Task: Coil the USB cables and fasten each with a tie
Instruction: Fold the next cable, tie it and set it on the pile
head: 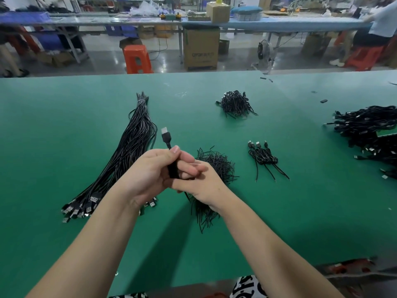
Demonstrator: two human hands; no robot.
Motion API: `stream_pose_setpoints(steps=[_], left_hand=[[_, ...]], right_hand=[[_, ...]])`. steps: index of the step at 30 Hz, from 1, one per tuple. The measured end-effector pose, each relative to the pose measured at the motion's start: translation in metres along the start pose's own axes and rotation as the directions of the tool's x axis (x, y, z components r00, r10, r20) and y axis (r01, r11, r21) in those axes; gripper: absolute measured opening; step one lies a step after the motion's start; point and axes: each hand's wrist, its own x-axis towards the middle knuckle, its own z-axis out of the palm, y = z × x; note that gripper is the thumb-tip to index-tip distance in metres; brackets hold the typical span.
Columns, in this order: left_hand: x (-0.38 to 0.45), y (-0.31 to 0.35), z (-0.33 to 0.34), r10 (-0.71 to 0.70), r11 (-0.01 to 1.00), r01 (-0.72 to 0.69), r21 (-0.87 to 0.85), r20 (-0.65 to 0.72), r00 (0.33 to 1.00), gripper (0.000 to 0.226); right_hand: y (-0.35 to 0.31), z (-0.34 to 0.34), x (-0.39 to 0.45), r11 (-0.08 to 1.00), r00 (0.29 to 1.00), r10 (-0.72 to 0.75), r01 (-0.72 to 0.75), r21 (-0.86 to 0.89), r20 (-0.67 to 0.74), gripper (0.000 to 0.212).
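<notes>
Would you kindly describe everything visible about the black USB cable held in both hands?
The black USB cable looks plastic-sheathed, with a silvery metal plug pointing up and away. Its cord is gathered into a tight bundle inside the grip of the left hand; the right hand pinches it from the other side, above the green table.

Both of the person's forearms are bare from elbow to wrist: no sleeves reach into view, and there is no watch, bracelet or glove on either one. The left hand (150,168) and the right hand (199,183) are bare too, with no rings that can be made out. The nails are short and plain; the one nail that shows clearly, on the left hand's fingers (175,149), is unpainted. At the lower edge, by the person's lap, a piece of black-and-white patterned clothing (247,286) shows, its bold print too cropped to read.
</notes>
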Motion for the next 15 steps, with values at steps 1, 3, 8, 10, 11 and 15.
stream_pose_setpoints(steps=[1,3,8,10,11,15], left_hand=[[-0.001,0.003,0.0,-0.026,0.999,0.024,0.047,0.041,0.999,0.035],[-0.001,0.007,0.001,-0.06,0.996,0.054,0.071,0.076,0.995,0.039],[0.0,0.007,0.004,-0.006,0.896,0.067,0.44,-0.139,0.99,0.037],[0.001,0.002,0.007,0.148,0.552,0.12,0.825,-0.239,0.96,0.043],[0.0,-0.001,0.008,0.261,0.326,0.165,0.931,-0.257,0.931,0.048],[0.002,-0.002,0.002,0.365,0.262,0.162,0.951,-0.253,0.896,0.035]], right_hand=[[0.0,0.0,-0.001,1.0,1.0,0.02,-0.02,0.003,0.003,0.03],[0.001,-0.002,-0.001,0.999,0.999,0.041,-0.041,0.018,-0.01,0.036],[0.001,-0.005,-0.006,0.856,0.985,-0.065,-0.025,-0.516,-0.157,0.021],[0.0,-0.005,-0.007,0.763,0.986,-0.11,0.001,-0.646,-0.129,0.013],[-0.002,-0.005,-0.006,0.727,0.987,-0.112,0.005,-0.687,-0.112,0.015],[-0.007,-0.002,-0.009,0.588,0.995,-0.089,0.016,-0.809,-0.045,0.024]])
